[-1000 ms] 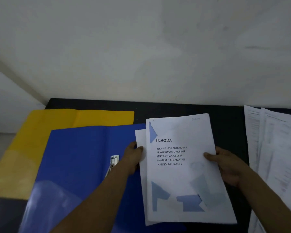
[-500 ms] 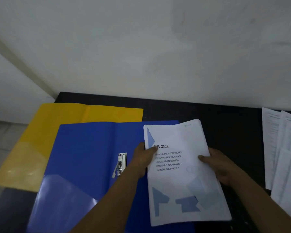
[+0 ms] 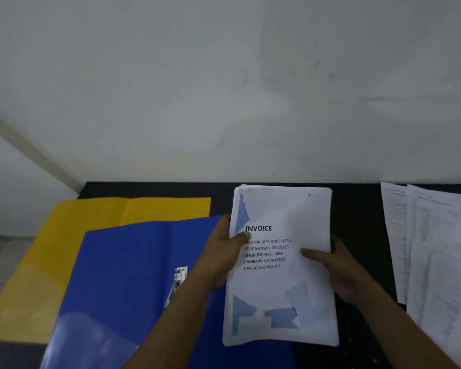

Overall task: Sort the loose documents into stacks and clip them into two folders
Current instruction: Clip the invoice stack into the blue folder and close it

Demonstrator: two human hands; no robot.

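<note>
A thick stack of white papers (image 3: 282, 296) with an "INVOICE" cover page is held upright-ish over the black table. My left hand (image 3: 225, 251) grips its left edge, thumb on the cover. On the stack's right edge, my right hand (image 3: 338, 270) holds with its thumb across the front. An open blue folder (image 3: 128, 265) with a metal clip (image 3: 179, 280) at its middle lies to the left, partly under the stack. An open yellow folder (image 3: 72, 235) lies beneath the blue one.
More printed loose sheets (image 3: 434, 257) lie spread at the right side of the black table (image 3: 357, 209). A white wall rises directly behind the table. The table's left edge and a grey floor show at far left.
The two offset sheets have been squared into one aligned stack, which has lifted and shifted slightly right and away from me. Both hands kept their hold on its edges.
</note>
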